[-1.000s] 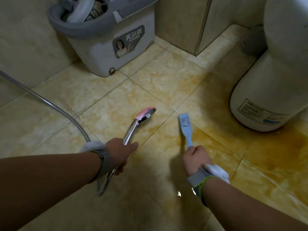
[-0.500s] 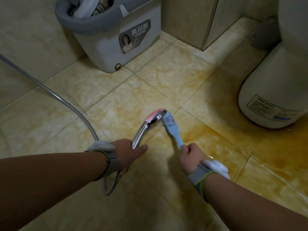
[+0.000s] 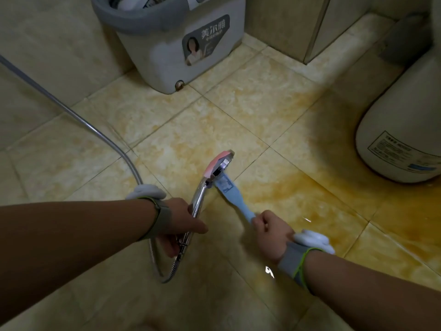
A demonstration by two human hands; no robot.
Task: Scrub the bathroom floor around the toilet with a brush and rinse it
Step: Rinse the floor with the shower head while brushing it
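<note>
The right hand (image 3: 272, 235) is curled tight round the handle end of the pale blue brush (image 3: 236, 197), which runs from the fist toward 11 o'clock, its head low over the yellow-stained floor (image 3: 262, 111) and tucked just beneath the shower head (image 3: 218, 164). The left hand (image 3: 181, 220) grips the shower head's chrome handle, thumb laid forward, so the pink-backed face sits at 1 o'clock from that hand, while the hose (image 3: 95, 130) loops under the wrist and trails off toward 10 o'clock. The toilet (image 3: 401, 130) stands at 2 o'clock from the brush, well apart, and a mop bucket (image 3: 162, 51) at 12 o'clock.
</note>
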